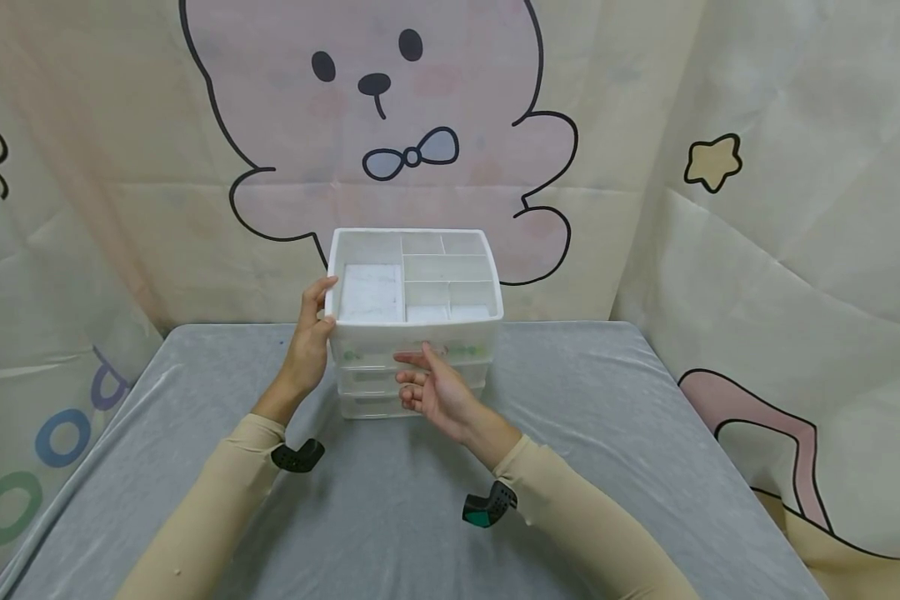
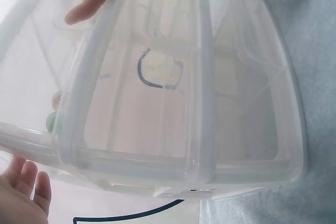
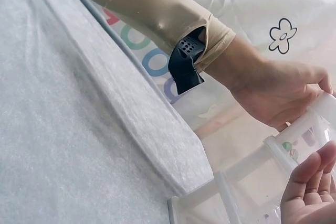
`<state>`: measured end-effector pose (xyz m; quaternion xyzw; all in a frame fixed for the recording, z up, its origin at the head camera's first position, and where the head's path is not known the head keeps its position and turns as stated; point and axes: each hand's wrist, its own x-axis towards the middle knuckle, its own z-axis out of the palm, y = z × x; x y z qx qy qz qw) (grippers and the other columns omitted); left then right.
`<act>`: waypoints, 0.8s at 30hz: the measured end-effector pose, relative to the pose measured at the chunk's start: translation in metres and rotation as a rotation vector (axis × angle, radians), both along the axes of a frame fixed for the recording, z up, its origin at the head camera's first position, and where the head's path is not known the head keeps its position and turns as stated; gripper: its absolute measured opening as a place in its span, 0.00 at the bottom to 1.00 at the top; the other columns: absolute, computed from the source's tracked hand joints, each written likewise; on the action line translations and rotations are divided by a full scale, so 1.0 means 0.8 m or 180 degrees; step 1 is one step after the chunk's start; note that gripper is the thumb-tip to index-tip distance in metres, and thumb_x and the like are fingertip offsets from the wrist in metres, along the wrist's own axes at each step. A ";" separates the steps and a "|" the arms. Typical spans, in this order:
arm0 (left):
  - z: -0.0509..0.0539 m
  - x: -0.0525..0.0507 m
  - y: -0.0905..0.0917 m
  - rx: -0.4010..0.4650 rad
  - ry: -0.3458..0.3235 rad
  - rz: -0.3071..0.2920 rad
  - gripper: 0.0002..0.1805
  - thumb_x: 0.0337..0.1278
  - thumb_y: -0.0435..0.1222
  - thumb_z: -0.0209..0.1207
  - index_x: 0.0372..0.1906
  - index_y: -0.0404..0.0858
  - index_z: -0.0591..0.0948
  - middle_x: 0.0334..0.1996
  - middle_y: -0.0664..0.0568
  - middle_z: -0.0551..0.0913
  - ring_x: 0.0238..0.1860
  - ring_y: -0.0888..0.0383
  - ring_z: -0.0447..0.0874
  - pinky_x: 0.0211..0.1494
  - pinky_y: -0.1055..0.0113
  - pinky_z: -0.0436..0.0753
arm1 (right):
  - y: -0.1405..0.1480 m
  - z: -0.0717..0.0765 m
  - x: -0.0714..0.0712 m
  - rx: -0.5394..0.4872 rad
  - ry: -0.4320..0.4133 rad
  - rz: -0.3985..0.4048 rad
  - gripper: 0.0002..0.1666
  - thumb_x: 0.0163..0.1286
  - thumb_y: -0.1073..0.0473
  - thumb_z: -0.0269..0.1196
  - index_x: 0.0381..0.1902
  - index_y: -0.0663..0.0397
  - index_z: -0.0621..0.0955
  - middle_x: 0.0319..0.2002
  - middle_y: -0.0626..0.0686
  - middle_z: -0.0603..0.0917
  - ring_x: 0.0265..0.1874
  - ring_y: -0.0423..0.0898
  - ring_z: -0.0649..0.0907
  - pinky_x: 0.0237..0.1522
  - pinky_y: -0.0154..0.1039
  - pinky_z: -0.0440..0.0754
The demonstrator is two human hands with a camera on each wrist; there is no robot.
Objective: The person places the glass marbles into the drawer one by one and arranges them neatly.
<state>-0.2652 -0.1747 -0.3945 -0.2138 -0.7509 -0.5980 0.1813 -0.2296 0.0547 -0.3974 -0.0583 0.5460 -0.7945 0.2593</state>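
Observation:
A white plastic drawer organizer [image 1: 412,333] with translucent drawers stands at the back middle of the table. Its top is a divided tray [image 1: 450,268] with several compartments. At the upper left side of the organizer, my left hand [image 1: 311,342] holds the rim. My right hand [image 1: 446,396] is in front of the drawers, fingers loosely bent near the top drawer [image 1: 367,343]; whether they touch it is hard to tell. Small greenish and brownish round shapes [image 2: 51,121] show through the top drawer in the left wrist view. The lower drawers [image 1: 367,382] look see-through.
A grey-blue cloth [image 1: 390,517] covers the table. Printed fabric walls surround it, with a pink bear figure [image 1: 375,50] behind and a star [image 1: 712,162] at right. Black wrist devices [image 1: 297,456] sit on both beige sleeves.

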 end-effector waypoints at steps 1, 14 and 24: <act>0.000 0.000 0.000 0.0005 -0.0001 0.0001 0.31 0.71 0.34 0.35 0.77 0.47 0.53 0.73 0.35 0.58 0.61 0.41 0.65 0.53 0.49 0.71 | 0.000 0.000 0.000 -0.0012 -0.0008 0.0007 0.38 0.83 0.38 0.34 0.73 0.62 0.65 0.32 0.44 0.80 0.25 0.38 0.76 0.37 0.33 0.76; -0.002 -0.001 0.000 0.0048 0.0031 -0.0024 0.30 0.71 0.35 0.35 0.77 0.46 0.53 0.73 0.34 0.57 0.62 0.40 0.64 0.54 0.47 0.70 | 0.001 0.001 -0.001 -0.0056 0.0001 0.0098 0.40 0.83 0.38 0.33 0.74 0.62 0.62 0.33 0.43 0.79 0.26 0.38 0.76 0.38 0.32 0.76; -0.002 -0.001 0.000 0.0046 0.0002 -0.0007 0.29 0.72 0.35 0.35 0.76 0.46 0.53 0.73 0.35 0.57 0.62 0.40 0.65 0.54 0.48 0.71 | 0.001 0.001 0.000 -0.0060 0.0020 0.0076 0.40 0.82 0.37 0.34 0.74 0.63 0.63 0.33 0.43 0.79 0.26 0.38 0.75 0.38 0.32 0.76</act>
